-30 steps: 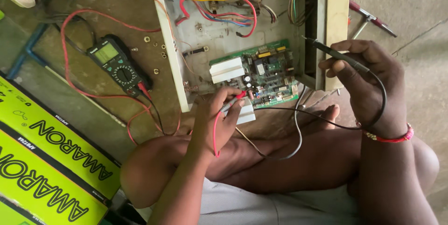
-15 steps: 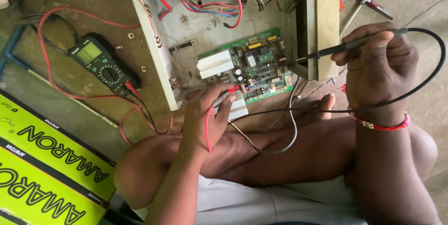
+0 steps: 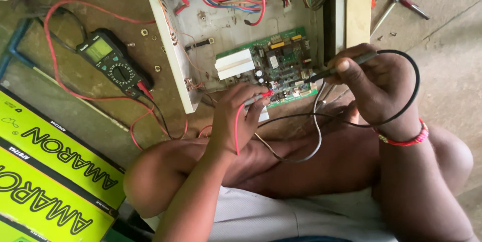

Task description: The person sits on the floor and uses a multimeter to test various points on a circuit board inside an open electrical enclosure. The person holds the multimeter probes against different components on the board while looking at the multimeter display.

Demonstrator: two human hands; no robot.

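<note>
Green circuit board (image 3: 281,66) probed: left hand (image 3: 238,116) pinches red probe (image 3: 261,96), right hand (image 3: 374,86) grips black probe (image 3: 336,69); multimeter (image 3: 113,64) lies well left.

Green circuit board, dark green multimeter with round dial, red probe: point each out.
green circuit board (image 3: 281,66): head view, on its component-covered middle.
dark green multimeter (image 3: 113,64): head view, on its body between screen and dial.
red probe (image 3: 261,96): head view, on the shaft by the left hand (image 3: 238,116) fingertips.

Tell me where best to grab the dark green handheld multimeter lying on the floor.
Grip the dark green handheld multimeter across its long sides near the upper screen end, coming from above. It lies flat, face up and tilted, and its red lead and black lead plug in at the lower end, so that end is crowded.
</note>
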